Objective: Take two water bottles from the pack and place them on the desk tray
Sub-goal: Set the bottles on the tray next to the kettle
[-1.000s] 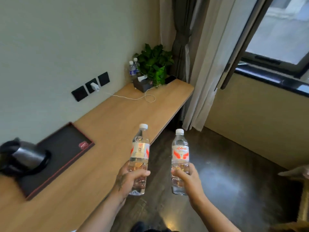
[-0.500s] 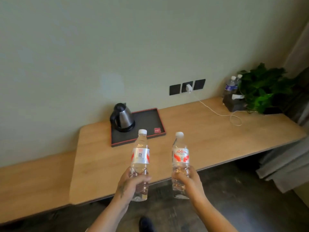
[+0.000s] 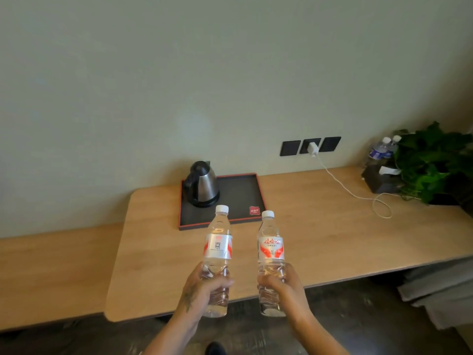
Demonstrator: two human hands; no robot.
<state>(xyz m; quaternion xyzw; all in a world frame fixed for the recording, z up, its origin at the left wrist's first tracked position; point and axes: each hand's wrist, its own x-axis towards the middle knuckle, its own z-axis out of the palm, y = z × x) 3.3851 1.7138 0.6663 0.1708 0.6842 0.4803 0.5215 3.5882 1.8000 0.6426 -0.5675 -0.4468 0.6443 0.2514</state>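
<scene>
My left hand grips the lower half of a clear water bottle with a white cap and a red and white label. My right hand holds a second bottle of the same kind, also upright. Both bottles hover over the front edge of the wooden desk. Beyond them, against the wall, lies the black desk tray with a red rim. A steel kettle stands on the tray's left half, and the right half is bare apart from a small red card.
Black wall sockets hold a white charger whose cable runs across the desk to the right. A tissue box, two other bottles and a green plant sit at the far right. A lower wooden bench adjoins on the left.
The view has swung left from the desk's window end to face the tray head-on and has closed in. Both hands still hold their bottles upright, now nearer the desk's front edge.
</scene>
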